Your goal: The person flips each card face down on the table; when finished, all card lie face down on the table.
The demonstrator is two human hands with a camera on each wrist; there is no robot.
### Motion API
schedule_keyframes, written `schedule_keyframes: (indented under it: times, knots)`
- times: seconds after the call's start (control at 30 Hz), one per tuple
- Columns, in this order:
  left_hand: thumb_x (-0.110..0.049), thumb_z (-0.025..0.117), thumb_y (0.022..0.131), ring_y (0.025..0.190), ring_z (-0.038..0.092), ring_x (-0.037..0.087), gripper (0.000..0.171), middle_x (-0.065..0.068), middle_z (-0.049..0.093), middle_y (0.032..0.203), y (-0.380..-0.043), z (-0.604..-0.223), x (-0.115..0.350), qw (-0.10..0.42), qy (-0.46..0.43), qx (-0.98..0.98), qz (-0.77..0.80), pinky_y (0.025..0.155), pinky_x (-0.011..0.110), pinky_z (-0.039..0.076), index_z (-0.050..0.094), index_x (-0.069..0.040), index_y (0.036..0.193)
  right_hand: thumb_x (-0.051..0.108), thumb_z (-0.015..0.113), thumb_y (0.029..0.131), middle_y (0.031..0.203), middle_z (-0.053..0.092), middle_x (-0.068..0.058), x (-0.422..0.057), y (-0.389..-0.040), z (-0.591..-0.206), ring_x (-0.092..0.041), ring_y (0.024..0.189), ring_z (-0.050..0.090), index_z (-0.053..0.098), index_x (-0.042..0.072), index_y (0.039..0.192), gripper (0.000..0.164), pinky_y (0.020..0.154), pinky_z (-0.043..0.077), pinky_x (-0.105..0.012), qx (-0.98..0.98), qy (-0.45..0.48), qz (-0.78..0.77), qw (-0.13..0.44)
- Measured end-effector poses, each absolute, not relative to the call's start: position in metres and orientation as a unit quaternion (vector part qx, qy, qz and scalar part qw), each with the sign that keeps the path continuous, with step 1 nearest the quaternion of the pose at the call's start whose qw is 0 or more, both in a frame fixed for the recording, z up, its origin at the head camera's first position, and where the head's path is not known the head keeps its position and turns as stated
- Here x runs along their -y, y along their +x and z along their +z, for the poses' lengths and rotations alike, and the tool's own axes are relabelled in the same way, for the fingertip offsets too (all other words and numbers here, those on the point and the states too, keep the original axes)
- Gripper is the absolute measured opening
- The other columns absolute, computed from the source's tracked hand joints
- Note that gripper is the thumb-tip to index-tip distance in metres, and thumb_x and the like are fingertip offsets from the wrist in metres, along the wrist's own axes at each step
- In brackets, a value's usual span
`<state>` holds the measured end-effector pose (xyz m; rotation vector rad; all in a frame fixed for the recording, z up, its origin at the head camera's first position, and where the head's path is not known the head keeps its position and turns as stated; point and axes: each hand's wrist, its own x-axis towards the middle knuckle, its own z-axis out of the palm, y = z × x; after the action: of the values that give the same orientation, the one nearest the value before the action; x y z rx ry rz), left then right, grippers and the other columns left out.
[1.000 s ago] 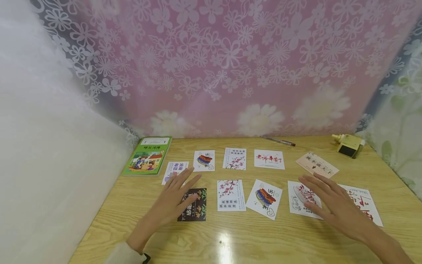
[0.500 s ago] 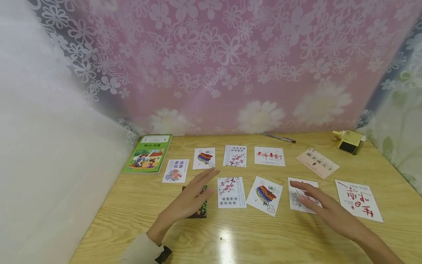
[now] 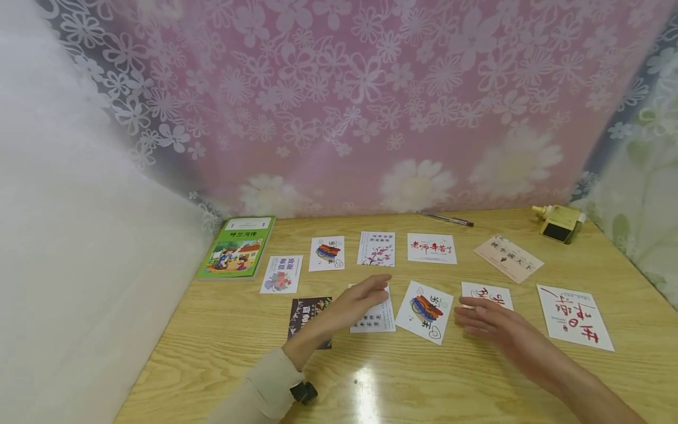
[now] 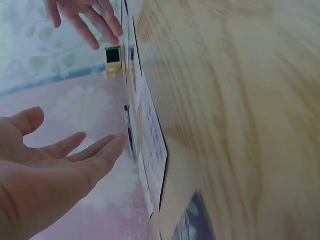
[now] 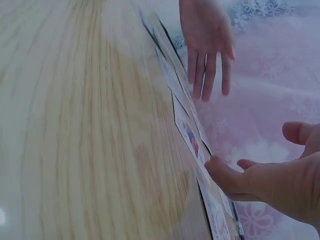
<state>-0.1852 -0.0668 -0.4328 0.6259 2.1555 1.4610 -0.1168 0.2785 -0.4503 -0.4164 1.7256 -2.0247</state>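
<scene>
While left hand (image 3: pixel 351 307) and right hand (image 3: pixel 502 328) hover, fingers (image 5: pixel 226 75) apart, 1 skewed card (image 3: pixel 425 311) lies between.

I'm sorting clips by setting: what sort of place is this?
Probably a small indoor study or craft corner, perhaps at home. A wood-grain table holds printed cards and a green illustrated book, and a pink floral backdrop, likely a curtain, closes it in behind.
</scene>
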Motion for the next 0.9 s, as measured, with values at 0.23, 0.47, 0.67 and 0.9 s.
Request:
schedule_keyframes:
  times: [0.23,0.47,0.67,0.9]
  knots:
    - [-0.057,0.045,0.106,0.149,0.039,0.030,0.065,0.000,0.039,0.164,-0.192,-0.439,0.043,0.290,0.193,-0.760,0.548,0.122,0.057,0.031,0.035,-0.026,0.163,0.024,0.020,0.117,0.142,0.062,0.004,-0.275,-0.115,-0.450,-0.014,0.134,0.058,0.058,0.023,0.141,0.046,0.113,0.046,-0.029,-0.492,-0.132,-0.814,0.277]
    - [-0.044,0.051,0.107,0.142,0.050,0.034,0.061,0.011,0.051,0.156,-0.199,-0.438,0.035,0.307,0.147,-0.731,0.591,0.123,0.055,0.032,0.038,-0.018,0.161,0.023,0.018,0.117,0.143,0.061,-0.006,-0.271,-0.113,-0.449,-0.023,0.135,0.058,0.062,0.013,0.141,0.052,0.119,0.041,-0.036,-0.369,-0.126,-0.867,0.310]
    - [-0.033,0.046,0.111,0.144,0.048,0.035,0.058,0.022,0.047,0.157,-0.202,-0.440,0.029,0.325,0.153,-0.690,0.628,0.122,0.044,0.037,0.035,-0.003,0.160,0.023,0.013,0.116,0.145,0.059,-0.011,-0.268,-0.112,-0.451,-0.028,0.138,0.056,0.060,0.008,0.144,0.057,0.121,0.038,-0.038,-0.317,-0.137,-0.883,0.317]
    - [-0.032,0.047,0.110,0.142,0.048,0.039,0.059,0.027,0.048,0.153,-0.205,-0.442,0.028,0.330,0.133,-0.659,0.662,0.121,0.046,0.039,0.036,0.002,0.157,0.023,0.014,0.116,0.145,0.060,-0.011,-0.265,-0.112,-0.452,-0.027,0.138,0.056,0.060,0.007,0.144,0.056,0.121,0.038,-0.038,-0.319,-0.137,-0.885,0.309]
